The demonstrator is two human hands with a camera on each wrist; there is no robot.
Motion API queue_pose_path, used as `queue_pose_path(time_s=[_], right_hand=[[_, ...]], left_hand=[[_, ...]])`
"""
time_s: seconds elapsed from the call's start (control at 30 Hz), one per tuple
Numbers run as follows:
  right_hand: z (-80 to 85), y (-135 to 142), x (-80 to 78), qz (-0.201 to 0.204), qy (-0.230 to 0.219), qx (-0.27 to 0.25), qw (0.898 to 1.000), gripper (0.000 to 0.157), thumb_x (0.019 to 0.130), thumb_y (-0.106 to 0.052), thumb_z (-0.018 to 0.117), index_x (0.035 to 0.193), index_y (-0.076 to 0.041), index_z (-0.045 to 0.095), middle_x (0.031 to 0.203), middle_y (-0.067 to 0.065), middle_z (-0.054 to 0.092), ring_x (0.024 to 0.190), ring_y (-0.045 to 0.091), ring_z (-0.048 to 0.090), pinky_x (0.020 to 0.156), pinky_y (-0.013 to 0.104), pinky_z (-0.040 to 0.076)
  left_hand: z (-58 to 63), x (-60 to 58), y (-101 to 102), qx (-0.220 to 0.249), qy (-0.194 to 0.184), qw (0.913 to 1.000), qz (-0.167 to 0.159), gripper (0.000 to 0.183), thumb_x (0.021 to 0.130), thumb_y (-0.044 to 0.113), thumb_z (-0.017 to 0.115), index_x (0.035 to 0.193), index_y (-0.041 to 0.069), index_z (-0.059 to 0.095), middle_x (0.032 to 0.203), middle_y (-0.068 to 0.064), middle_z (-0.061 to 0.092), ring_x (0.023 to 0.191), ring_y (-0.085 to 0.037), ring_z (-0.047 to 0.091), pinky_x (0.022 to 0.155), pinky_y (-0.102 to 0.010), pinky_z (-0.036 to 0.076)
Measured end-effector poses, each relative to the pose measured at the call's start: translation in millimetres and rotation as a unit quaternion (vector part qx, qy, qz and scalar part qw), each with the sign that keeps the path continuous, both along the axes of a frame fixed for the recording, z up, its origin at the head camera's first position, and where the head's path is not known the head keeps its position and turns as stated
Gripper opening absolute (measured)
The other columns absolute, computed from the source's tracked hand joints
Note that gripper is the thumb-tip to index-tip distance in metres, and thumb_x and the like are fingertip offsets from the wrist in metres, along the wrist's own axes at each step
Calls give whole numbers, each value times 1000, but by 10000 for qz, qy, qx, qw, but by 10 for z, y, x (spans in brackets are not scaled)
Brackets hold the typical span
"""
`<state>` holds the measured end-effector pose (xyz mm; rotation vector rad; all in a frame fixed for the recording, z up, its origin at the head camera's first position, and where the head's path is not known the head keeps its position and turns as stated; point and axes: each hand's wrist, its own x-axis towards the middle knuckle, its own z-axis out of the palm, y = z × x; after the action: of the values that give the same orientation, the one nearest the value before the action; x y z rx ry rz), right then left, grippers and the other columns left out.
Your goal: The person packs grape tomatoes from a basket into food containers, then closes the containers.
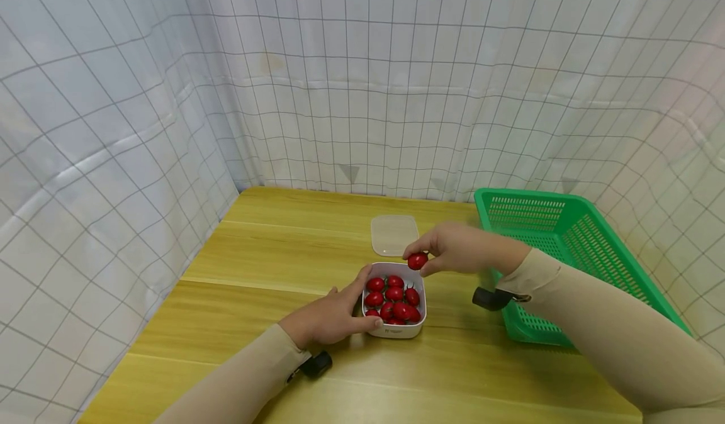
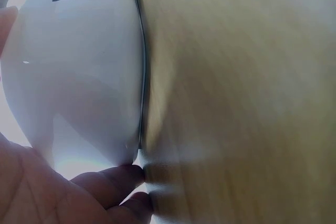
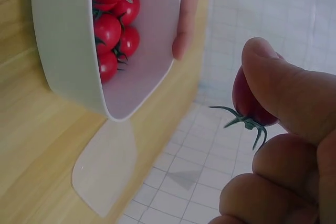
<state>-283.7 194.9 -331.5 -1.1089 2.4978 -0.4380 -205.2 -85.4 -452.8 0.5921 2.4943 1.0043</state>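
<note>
A white food container [image 1: 420, 333] stands on the table with several red cherry tomatoes [image 1: 394, 294] inside. My left hand [image 1: 334, 314] holds it from the left, thumb along the front wall and a forefinger at the far left corner. Close up in the left wrist view, fingers touch the container's wall [image 2: 79, 72] near its base. Over the container's far right corner, my right hand [image 1: 455, 248] pinches a single cherry tomato [image 1: 417, 260] between thumb and fingers. Its green stem [image 3: 247, 121] shows in the right wrist view.
Behind the container a translucent lid [image 1: 394, 235] lies flat on the wooden table [image 1: 272, 248]. A green plastic basket [image 1: 614, 235] stands at the right, partly hidden under the right forearm. Gridded white sheets [image 1: 351, 84] hang around the table's back and sides.
</note>
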Motion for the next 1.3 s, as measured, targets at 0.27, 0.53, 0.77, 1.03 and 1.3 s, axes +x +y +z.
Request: queue_pose_path(time_s=[0.27,0.53,0.77,1.03,1.3], right_hand=[[-62,-49,37,183,140,21,9997,32,95,-23,80,126,-27,77,99,-16,74,80,7,57,69,25,49],[-91,-93,75,312,-10,42,9995,34,95,-22,80,129,-23,76,100,-16,74,77,6,54,66,23,47],[-86,-122,114,427,-70,45,9991,37,95,-20,79,132,-19,75,94,-16,72,70,5,47,60,22,40],[-98,-138,130,457,-165,24,9988,41,96,-17,78,136,-17,73,89,-14,67,70,6,45,60,22,40],[-140,-149,132,466,-189,-4,9987,41,95,-18,79,136,-18,73,90,-15,66,71,6,42,61,22,37]], left_hand=[[2,0,2,-2,-12,10000,1,107,99,60,62,171,19,-7,177,-7,11,161,-29,24,131,-66,4],[1,0,0,-7,-41,10000,28,106,100,60,62,171,21,-6,178,-6,12,160,-28,28,131,-65,4],[0,1,-1,-6,-60,10000,14,105,100,59,62,171,22,-6,178,-5,11,160,-28,28,131,-66,4],[14,6,1,-2,-48,10000,0,106,100,58,62,171,19,-6,178,-7,11,161,-28,25,131,-66,3],[16,11,-3,5,-23,10000,-9,106,100,58,63,171,17,-6,177,-7,11,160,-28,26,131,-66,4]])
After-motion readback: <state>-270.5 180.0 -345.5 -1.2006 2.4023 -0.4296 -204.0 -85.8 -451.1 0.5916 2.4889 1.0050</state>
